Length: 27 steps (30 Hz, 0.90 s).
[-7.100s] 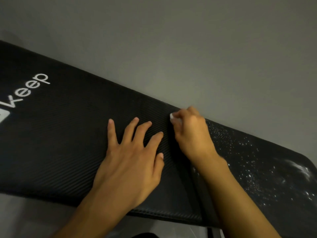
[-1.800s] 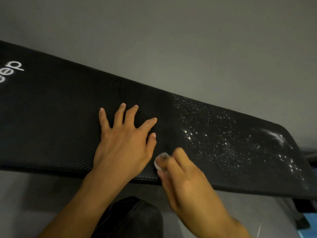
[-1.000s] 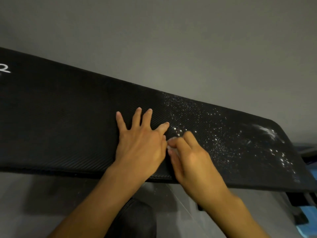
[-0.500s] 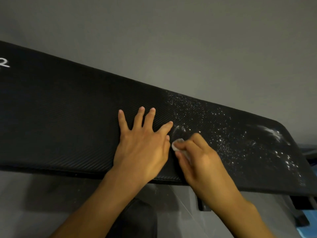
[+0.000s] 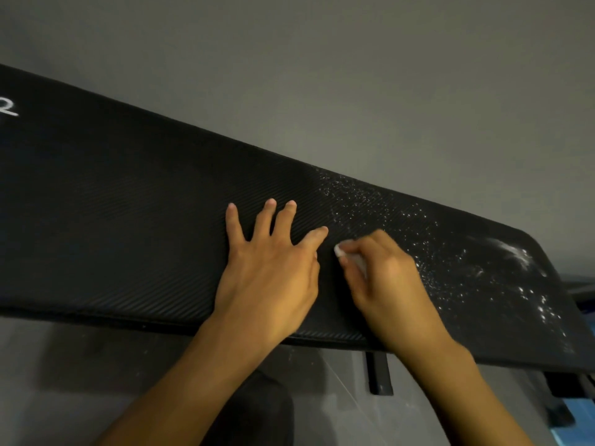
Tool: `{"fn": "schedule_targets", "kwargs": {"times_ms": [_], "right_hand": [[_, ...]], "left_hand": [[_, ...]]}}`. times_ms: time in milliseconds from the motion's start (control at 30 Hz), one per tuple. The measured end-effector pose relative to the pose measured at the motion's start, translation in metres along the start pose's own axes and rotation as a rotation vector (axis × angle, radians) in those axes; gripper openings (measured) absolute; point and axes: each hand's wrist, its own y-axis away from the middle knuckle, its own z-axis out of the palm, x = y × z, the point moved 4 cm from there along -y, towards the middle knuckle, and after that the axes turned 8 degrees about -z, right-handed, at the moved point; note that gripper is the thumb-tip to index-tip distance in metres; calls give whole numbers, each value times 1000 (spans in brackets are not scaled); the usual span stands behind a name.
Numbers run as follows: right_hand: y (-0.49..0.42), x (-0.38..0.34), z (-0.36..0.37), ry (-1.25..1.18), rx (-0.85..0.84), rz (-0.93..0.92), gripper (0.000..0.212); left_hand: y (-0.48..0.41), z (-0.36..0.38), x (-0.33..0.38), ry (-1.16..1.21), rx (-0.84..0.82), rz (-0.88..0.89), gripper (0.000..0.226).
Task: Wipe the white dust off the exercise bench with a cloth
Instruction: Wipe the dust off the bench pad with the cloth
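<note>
Wiping progress: the black ribbed padded exercise bench shows no specks from its left end up to the line where the hands lie. Judged a little over half done.
Work left: white dust lies scattered as specks over the right part of the pad, from the far edge across to the near edge. A denser white smear sits near the far right corner. This end has not yet been wiped.
Step in hand: a wiping stroke at the border between the clean and the dusty pad, as judged from the cloth position.
Left hand: the left hand lies flat on the clean pad, nearer the near edge, with fingers straight and spread wide. It holds nothing and appears to brace the person.
Right hand: the right hand has its fingers curled round a small white cloth, which it presses onto the pad. Only a corner of the wad shows at the fingertips.
Cloth position: just beside the left forefinger and thumb, with a narrow gap between, at the left limit of the dusty zone.
Dust relative to hands: specks begin just beyond and to the right of the right hand. None is visible to the left of the left hand.
Other items: white lettering at the left end of the pad; a black support leg below the near edge.
</note>
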Motion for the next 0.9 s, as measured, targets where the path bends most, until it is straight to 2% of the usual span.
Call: {"fn": "schedule_targets", "kwargs": {"times_ms": [100, 233, 333, 533, 700, 800, 900], "right_hand": [[-23, 3, 9, 40, 14, 46, 20], [1, -22, 6, -61, -57, -75, 14], [14, -25, -1, -72, -76, -97, 12], [-52, 15, 12, 51, 4, 62, 23], [-20, -11, 8, -1, -85, -84, 18], [-14, -4, 1, 16, -69, -20, 20], [-50, 13, 10, 101, -54, 105, 24]], "left_hand": [[1, -2, 0, -1, -2, -2, 58], [0, -4, -1, 18, -19, -6, 60], [-1, -3, -1, 19, -22, -6, 60], [1, -5, 0, 4, -22, -16, 58], [0, -4, -1, 20, -8, -20, 55], [-1, -1, -1, 13, -2, -30, 57], [-1, 0, 0, 8, 3, -30, 55]]}}
